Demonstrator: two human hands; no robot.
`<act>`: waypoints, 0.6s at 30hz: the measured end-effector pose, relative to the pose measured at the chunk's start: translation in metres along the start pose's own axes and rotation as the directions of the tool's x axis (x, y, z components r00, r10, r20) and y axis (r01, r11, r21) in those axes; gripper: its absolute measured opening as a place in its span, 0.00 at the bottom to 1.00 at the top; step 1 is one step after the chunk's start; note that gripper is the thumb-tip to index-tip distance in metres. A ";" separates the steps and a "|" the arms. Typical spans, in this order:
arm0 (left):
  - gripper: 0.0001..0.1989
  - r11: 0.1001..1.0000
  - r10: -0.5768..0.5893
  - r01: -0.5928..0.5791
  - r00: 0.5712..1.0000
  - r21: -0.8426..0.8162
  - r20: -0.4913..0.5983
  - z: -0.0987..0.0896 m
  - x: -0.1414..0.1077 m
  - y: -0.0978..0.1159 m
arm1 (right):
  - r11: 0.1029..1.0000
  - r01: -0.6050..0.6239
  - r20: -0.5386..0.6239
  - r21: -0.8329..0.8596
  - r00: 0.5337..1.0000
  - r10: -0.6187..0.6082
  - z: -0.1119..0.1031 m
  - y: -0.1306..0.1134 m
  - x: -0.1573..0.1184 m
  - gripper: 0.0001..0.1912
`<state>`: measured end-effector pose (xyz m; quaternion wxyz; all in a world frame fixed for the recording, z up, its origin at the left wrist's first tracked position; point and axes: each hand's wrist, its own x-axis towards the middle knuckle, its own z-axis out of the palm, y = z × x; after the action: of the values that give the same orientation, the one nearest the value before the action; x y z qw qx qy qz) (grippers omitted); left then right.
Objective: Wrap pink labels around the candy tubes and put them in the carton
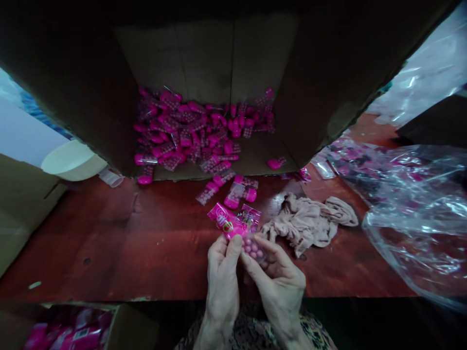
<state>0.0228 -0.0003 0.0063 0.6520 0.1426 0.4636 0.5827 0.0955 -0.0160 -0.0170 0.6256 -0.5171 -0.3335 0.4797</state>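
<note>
1. The transparent tube of pink balls (253, 248) is lying between both hands, above the near edge of the red table (109, 233). Printed pink wrappers (220, 216) are showing at its far end.
2. The left hand (223, 287) is pinching the pink end between thumb and forefinger. The right hand (280, 287) is holding the transparent body with thumb and bent forefinger; how its other fingers are closing, I cannot tell.
3. In my judgement, the tube is weighing little, and its wall is probably smooth, rather stiff and a bit slippery. Strong squeezing could be denting it. The body is offering the surest hold; the wrappers are likely soft and creasing easily.
4. Just beyond the hands, several pink-capped tubes (207, 193) are lying loose. Farther, a heap of similar tubes (182, 131) is filling part of the cardboard box (314, 97).
5. To the right, a crumpled cloth (310, 223) is resting, then a shiny plastic bag (419, 218). At far left, a pale bowl (73, 160) is standing.
</note>
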 end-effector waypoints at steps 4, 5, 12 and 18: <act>0.13 0.999 0.012 -0.008 0.997 -0.044 0.080 0.000 0.002 0.011 | 0.936 -0.287 0.178 0.203 0.951 0.253 0.002 -0.004 0.011 0.16; 0.13 0.999 0.021 -0.018 0.996 -0.033 0.083 0.000 0.002 0.013 | 0.915 -0.326 0.214 0.240 0.937 0.277 0.004 -0.003 0.011 0.16; 0.10 0.996 0.053 -0.049 0.997 0.075 -0.061 -0.009 0.003 0.005 | 0.943 -0.280 0.116 0.180 0.958 0.262 0.012 0.002 -0.004 0.18; 0.10 0.992 0.050 -0.043 0.997 0.117 -0.057 -0.010 0.005 0.007 | 0.965 -0.233 0.099 0.119 0.970 0.222 0.003 0.001 0.001 0.18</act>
<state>0.0104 0.0022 0.0037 0.6148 0.1737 0.5124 0.5739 0.0926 -0.0140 -0.0174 0.5840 -0.4894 -0.2662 0.5904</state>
